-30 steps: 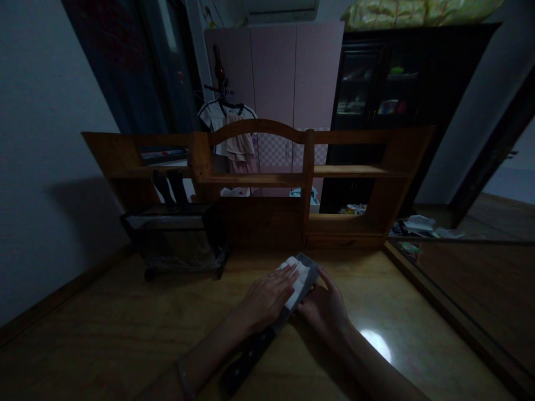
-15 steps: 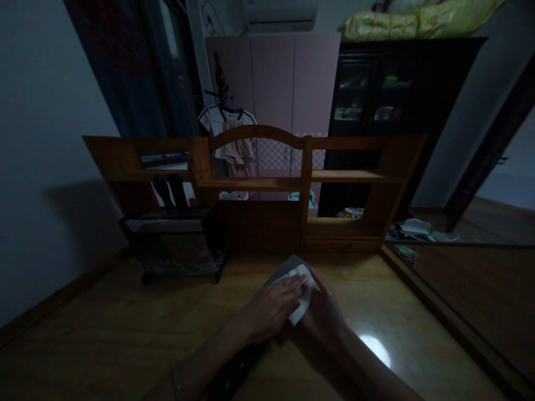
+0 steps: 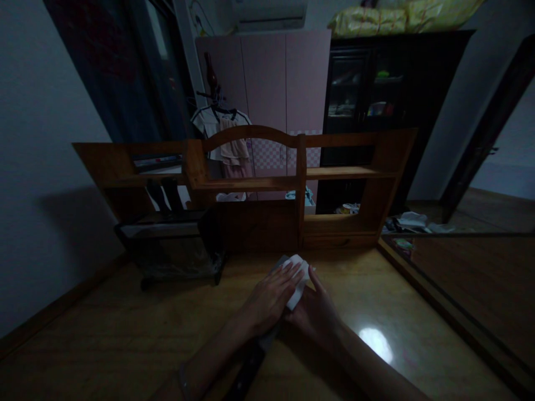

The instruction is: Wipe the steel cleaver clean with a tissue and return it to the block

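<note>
A kitchen knife (image 3: pixel 270 336) with a black riveted handle (image 3: pixel 247 368) points away from me above the wooden tabletop. My left hand (image 3: pixel 273 295) lies over its blade, fingers pressing a folded white tissue (image 3: pixel 296 298) against it. From the right, my right hand (image 3: pixel 315 312) cups the tissue and blade, its thumb along the tissue's edge. Most of the blade is hidden under my hands and the tissue; a grey bit shows beyond my left fingers. Neither hand is on the handle, which sits below my left forearm.
To the left stands a black knife block (image 3: pixel 167 248) with dark handles sticking up. A wooden shelf unit (image 3: pixel 259 182) runs along the table's back. A raised wooden edge (image 3: pixel 434 303) borders the right side. Light reflects off the tabletop (image 3: pixel 343 284).
The tissue and both hands have slid toward the far end of the blade, covering more of the tip. More blade near the handle now shows. The view has shifted slightly.
</note>
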Demonstrator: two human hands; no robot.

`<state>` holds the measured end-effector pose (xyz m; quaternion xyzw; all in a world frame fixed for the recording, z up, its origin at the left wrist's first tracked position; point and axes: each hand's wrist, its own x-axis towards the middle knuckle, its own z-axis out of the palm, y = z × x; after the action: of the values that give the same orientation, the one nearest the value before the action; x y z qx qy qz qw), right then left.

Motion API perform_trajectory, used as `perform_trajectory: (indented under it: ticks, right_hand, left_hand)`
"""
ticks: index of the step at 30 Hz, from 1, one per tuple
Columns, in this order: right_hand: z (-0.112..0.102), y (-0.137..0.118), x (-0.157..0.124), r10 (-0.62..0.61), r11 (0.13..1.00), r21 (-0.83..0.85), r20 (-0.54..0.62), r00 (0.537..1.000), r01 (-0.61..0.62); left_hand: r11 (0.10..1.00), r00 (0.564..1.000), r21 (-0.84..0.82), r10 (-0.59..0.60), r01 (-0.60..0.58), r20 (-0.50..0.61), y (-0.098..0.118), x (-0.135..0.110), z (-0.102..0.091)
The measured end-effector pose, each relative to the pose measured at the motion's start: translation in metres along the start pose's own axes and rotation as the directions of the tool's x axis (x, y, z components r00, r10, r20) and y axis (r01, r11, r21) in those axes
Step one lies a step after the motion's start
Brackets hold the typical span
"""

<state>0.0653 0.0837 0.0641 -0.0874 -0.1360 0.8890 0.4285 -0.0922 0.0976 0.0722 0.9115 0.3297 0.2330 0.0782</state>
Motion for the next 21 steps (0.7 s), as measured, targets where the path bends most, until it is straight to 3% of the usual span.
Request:
perform_trajectory:
  ticks: [9,17,21]
  right_hand:
    - [-0.004,0.003,0.001,0.060,0.992,-0.106,-0.012,0.998,-0.061]
    - [-0.013,0.001,0.003,0.051,0.995,-0.084,-0.037,0.998,-0.054]
    - [-0.016,0.002,0.003,0.026,0.992,-0.125,-0.074,0.997,-0.035]
  left_hand:
    - [0.998,0.998,0.010,-0.056,0.057,-0.027,-0.007,-0.003,0.009]
    - [0.962,0.958,0.011,-0.269,0.272,-0.098,-0.018,-0.006,0.021]
    - [0.957,0.952,0.034,-0.281,0.287,-0.126,-0.021,-0.006,0.022]
